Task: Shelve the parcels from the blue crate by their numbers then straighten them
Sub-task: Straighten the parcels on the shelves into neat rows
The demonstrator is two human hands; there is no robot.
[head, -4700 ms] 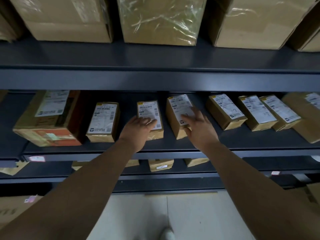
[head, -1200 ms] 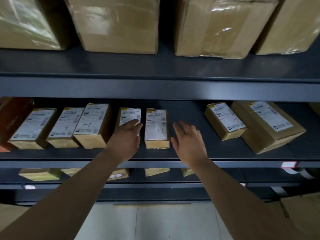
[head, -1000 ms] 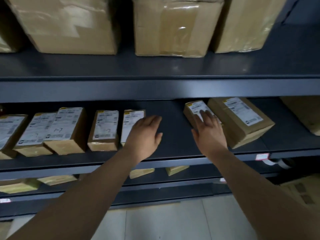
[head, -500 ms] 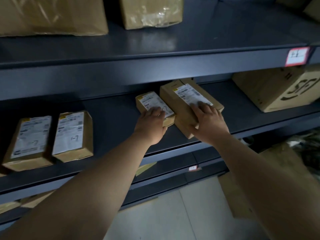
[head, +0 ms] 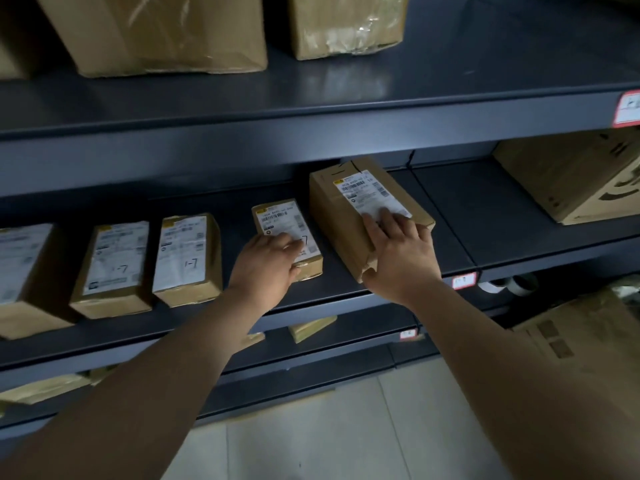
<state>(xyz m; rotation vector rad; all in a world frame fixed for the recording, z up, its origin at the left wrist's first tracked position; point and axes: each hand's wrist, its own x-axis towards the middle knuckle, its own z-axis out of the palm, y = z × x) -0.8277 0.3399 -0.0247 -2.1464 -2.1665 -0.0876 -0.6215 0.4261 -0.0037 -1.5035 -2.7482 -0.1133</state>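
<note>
leftmost parcel: cut by edge | lower-shelf parcels: mostly hidden | label print: unreadable

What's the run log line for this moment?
straightening | left hand on small parcel | right hand on larger parcel | middle shelf

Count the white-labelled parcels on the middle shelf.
5 parcels: one cut off far left, two beside it, one under the left hand, a larger one under the right hand. More may lie off-frame.
</note>
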